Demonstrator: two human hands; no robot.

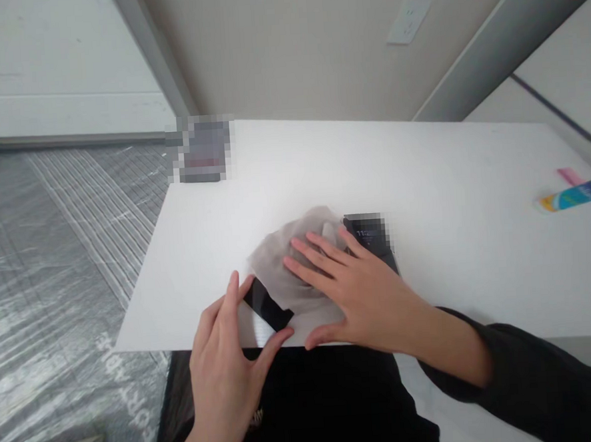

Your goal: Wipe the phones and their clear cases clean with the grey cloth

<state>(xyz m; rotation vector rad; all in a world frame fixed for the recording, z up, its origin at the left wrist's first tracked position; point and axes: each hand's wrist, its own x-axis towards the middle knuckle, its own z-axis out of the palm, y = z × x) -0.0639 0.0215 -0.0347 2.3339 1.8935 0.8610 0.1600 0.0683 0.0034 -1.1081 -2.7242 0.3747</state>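
My left hand [227, 368] holds a flat, glossy black device [267, 305] by its edges, fingers at the upper corner and thumb at the lower one. A thin grey-beige cloth [278, 259] lies crumpled over the rest of it, so its full shape is hidden. My right hand [363, 293] rests palm down on this cloth with the fingers spread. Just beyond those fingers is a dark screen [369, 235] showing a clock, partly hidden by my hand. Whether that screen and the black device are one object, I cannot tell.
The white table [457, 238] has its front edge close to my body. A blurred-out dark object [204, 153] stands at its far left corner. On the right lie a blue and yellow tube or bottle [577, 196] and a pink item [569, 176]. A wall rises behind.
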